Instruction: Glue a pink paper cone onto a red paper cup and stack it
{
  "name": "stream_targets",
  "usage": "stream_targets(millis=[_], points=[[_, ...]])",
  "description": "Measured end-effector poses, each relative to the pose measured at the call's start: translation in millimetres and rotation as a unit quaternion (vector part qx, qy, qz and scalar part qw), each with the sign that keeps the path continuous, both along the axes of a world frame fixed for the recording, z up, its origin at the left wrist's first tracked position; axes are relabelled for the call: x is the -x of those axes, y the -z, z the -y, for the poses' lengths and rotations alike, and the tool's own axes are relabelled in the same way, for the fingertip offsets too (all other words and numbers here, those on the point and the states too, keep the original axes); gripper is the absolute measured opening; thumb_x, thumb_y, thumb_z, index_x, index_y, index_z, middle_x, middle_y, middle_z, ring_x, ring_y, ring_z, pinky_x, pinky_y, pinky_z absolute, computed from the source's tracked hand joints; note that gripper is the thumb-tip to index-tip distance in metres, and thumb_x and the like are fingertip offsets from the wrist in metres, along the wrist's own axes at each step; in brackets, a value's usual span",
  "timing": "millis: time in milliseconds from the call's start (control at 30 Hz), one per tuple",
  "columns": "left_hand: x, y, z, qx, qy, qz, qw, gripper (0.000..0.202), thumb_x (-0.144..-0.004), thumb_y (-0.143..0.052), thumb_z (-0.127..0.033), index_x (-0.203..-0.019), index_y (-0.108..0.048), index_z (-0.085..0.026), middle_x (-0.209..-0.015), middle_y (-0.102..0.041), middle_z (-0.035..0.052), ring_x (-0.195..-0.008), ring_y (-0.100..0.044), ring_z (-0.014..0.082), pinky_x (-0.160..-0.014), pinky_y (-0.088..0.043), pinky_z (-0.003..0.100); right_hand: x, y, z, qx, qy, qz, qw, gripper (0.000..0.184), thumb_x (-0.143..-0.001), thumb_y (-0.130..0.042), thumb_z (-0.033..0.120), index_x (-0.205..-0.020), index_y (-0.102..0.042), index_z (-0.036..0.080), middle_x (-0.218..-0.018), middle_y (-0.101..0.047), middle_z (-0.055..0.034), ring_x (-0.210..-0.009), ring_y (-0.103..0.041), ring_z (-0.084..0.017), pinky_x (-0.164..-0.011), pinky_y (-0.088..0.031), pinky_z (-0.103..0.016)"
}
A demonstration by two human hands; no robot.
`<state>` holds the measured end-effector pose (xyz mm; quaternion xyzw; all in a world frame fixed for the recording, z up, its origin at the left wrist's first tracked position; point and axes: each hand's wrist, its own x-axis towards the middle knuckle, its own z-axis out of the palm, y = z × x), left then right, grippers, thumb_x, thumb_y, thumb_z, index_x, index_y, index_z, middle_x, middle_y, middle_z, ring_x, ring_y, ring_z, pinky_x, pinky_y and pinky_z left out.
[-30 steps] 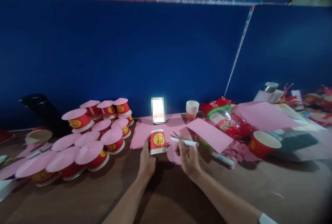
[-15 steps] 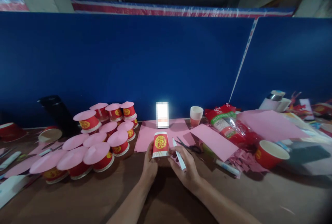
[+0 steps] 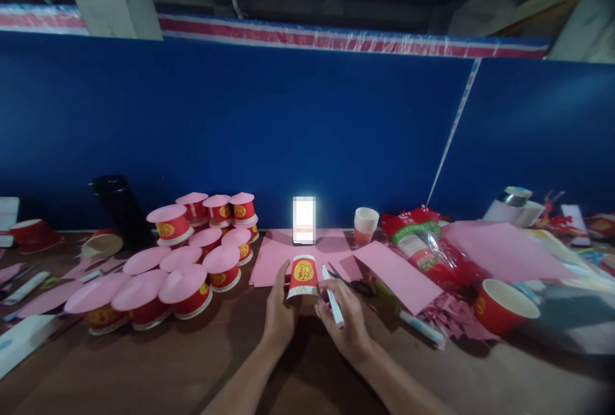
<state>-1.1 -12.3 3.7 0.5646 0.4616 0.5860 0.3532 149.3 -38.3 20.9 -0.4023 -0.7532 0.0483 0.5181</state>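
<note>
A red paper cup (image 3: 303, 274) with a yellow emblem is upside down, its white rim at the bottom, marked with a zigzag line. My left hand (image 3: 280, 306) grips it from the left side. In my right hand (image 3: 343, 316) is a white marker (image 3: 333, 300), slanting along the fingers beside the cup. Some right fingertips are close to the cup's lower edge; whether they touch it I cannot tell. Behind the cup, a pair of scissors (image 3: 361, 286) with dark handles lies partly hidden by the right hand.
Several upturned red cups with pink cone tops (image 3: 185, 284) crowd the left. A lit phone (image 3: 304, 219) stands on pink paper (image 3: 273, 255) at the back. Rightward are a white cup (image 3: 366, 223), a red plastic pack (image 3: 418, 242), pink sheets (image 3: 396, 274) and a red paper cup (image 3: 500, 309).
The camera view has tilted up slightly, so the scene sits lower. The cup has tipped a little in the left hand. Both hands keep their holds.
</note>
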Motion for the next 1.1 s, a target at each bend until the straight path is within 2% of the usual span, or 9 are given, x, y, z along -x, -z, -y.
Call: stream_targets(millis=[167,267,433,600,700,867,1100], points=[[2.1,-2.0,0.3,-0.028,-0.022,-0.066,0.997,0.054,-0.071,-0.054,-0.016,-0.124,-0.048,-0.016,-0.119,-0.058,0.0108,-0.103,-0.057,0.0217,-0.086,-0.047,0.033,-0.6,-1.4,-0.6,-0.01,0.004,0.007,1.0,0.023,-0.078,-0.048,0.009,-0.097,-0.052,0.021,-0.087,-0.06,-0.0057,-0.079,-0.058,-0.018,-0.071,-0.049,-0.03],[1.6,-3.6,1.3,-0.002,-0.011,-0.075,0.997,0.053,-0.069,-0.053,-0.014,-0.122,-0.05,-0.015,-0.116,-0.061,0.01,-0.101,-0.059,0.0215,-0.085,-0.047,0.033,-0.1,-3.4,-0.5,-0.033,0.006,0.027,0.999,0.022,-0.08,-0.048,0.01,-0.097,-0.053,0.022,-0.085,-0.061,-0.0054,-0.079,-0.059,-0.019,-0.07,-0.049,-0.03],[3.1,-5.9,3.2,0.006,0.002,-0.075,0.997,0.061,-0.064,-0.047,-0.006,-0.124,-0.046,-0.015,-0.109,-0.064,0.0093,-0.097,-0.061,0.0206,-0.082,-0.048,0.032,2.8,-6.6,0.6,-0.06,-0.002,0.05,0.997,0.02,-0.081,-0.049,0.009,-0.095,-0.055,0.022,-0.084,-0.064,-0.0058,-0.077,-0.06,-0.018,-0.069,-0.05,-0.029],[6.5,1.8,0.7,-0.006,-0.001,-0.086,0.996,0.072,-0.061,-0.041,-0.002,-0.131,-0.037,-0.016,-0.109,-0.063,0.0084,-0.096,-0.06,0.0189,-0.084,-0.047,0.034,4.1,-5.2,1.0,-0.053,-0.01,0.045,0.997,0.02,-0.082,-0.047,0.009,-0.095,-0.056,0.022,-0.081,-0.064,-0.0052,-0.076,-0.06,-0.018,-0.069,-0.05,-0.029],[6.4,3.4,-0.4,0.004,0.007,-0.086,0.996,0.073,-0.062,-0.042,-0.003,-0.134,-0.035,-0.015,-0.112,-0.062,0.0091,-0.097,-0.06,0.0188,-0.085,-0.046,0.034,3.0,-3.1,0.6,-0.036,-0.017,0.056,0.998,0.022,-0.083,-0.047,0.009,-0.099,-0.056,0.021,-0.085,-0.063,-0.0062,-0.08,-0.059,-0.018,-0.071,-0.049,-0.031],[5.6,-2.0,-2.1,0.014,0.011,-0.084,0.996,0.061,-0.065,-0.047,-0.008,-0.125,-0.048,-0.014,-0.119,-0.06,0.0104,-0.109,-0.055,0.0215,-0.094,-0.042,0.035,2.2,-1.8,-0.7,-0.049,-0.01,0.072,0.996,0.023,-0.084,-0.047,0.009,-0.099,-0.058,0.022,-0.084,-0.063,-0.0062,-0.077,-0.06,-0.018,-0.07,-0.049,-0.03],[5.7,-3.6,-5.9,0.041,0.017,-0.037,0.998,0.054,-0.067,-0.053,-0.014,-0.121,-0.052,-0.013,-0.111,-0.064,0.0104,-0.102,-0.06,0.0209,-0.089,-0.047,0.034,0.3,-4.1,-1.3,-0.055,0.0,0.094,0.994,0.023,-0.082,-0.05,0.01,-0.099,-0.06,0.022,-0.084,-0.062,-0.0059,-0.077,-0.06,-0.018,-0.069,-0.049,-0.029]])
